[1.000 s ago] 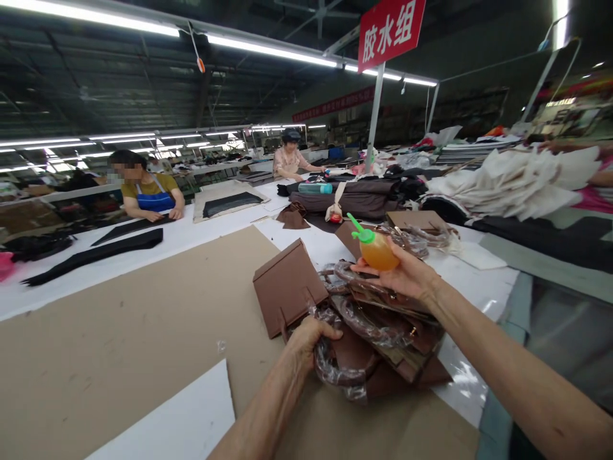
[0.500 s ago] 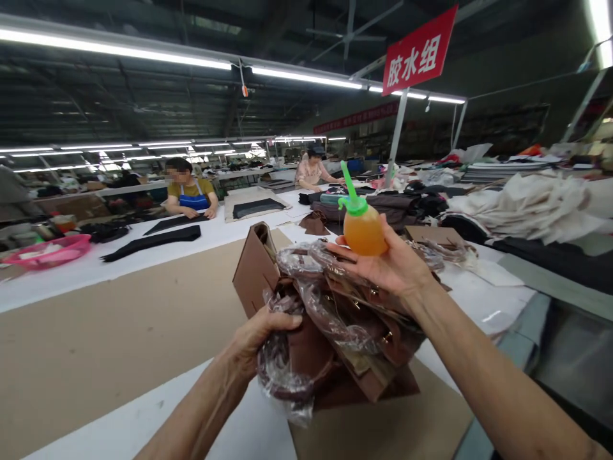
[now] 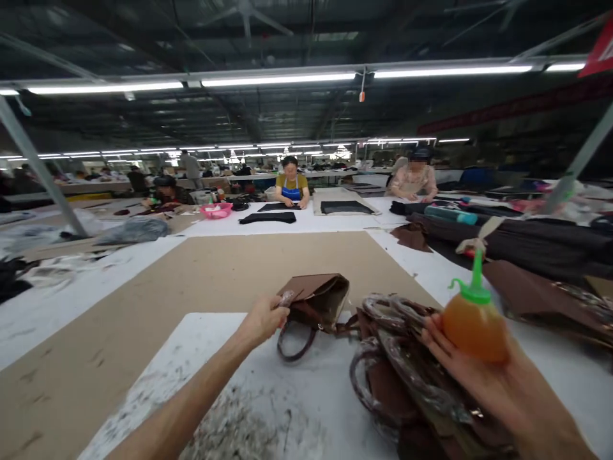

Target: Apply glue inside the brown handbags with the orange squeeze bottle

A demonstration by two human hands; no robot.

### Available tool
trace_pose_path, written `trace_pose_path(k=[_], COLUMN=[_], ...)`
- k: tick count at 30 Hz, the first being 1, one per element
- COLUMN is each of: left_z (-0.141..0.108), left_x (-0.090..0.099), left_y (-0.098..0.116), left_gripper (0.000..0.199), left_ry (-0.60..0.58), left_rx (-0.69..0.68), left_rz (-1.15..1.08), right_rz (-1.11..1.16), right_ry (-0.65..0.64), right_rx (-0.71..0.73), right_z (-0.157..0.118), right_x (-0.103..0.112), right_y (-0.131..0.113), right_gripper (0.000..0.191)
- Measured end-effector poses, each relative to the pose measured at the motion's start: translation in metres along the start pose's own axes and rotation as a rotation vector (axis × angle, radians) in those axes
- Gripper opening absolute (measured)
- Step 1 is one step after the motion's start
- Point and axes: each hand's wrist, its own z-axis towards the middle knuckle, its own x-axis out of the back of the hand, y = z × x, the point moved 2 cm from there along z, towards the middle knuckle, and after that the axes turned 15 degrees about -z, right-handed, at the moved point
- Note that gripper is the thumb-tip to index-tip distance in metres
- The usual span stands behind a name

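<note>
My left hand [image 3: 263, 322] is closed on the near edge of a brown handbag [image 3: 313, 297]. The bag lies tilted over the table, its open end toward the right and a round handle [image 3: 295, 351] hanging below. My right hand [image 3: 493, 380] cradles a round squeeze bottle [image 3: 474, 326] of orange liquid with a green nozzle cap, thumb side hidden behind it. Under and beside that hand sits a pile of brown handbags [image 3: 412, 383], their handles wrapped in clear plastic. Some of the pile is covered by my right hand.
A large tan board [image 3: 230, 268] covers much of the white table [image 3: 268, 409], whose near part is stained dark. Black pieces [image 3: 268, 218] and a pink basket [image 3: 215, 211] lie farther off. Co-workers sit across the table. Dark fabric [image 3: 541, 239] is stacked at right.
My left hand has drawn one handbag leftward, away from the pile. The bottle stays in my right hand. My view has turned left, so the pile and bottle appear farther right.
</note>
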Motion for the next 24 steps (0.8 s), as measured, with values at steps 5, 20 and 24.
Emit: trace_pose_path(k=[5, 20, 24], left_z=[-0.037, -0.106, -0.108], left_x=[0.054, 0.138, 0.150], left_y=[-0.008, -0.039, -0.036], left_gripper=[0.025, 0.042, 0.043], left_ry=[-0.008, -0.060, -0.061], left_rx=[-0.037, 0.062, 0.065], left_rz=[-0.227, -0.503, -0.500], right_rz=[-0.050, -0.022, -0.034], right_ry=[-0.046, -0.262, -0.300], right_rx=[0.017, -0.221, -0.253], right_z=[-0.034, -0.083, -0.090], right_x=[-0.026, -0.148, -0.163], right_y=[0.012, 0.072, 0.075], right_gripper=[0.038, 0.041, 0.043])
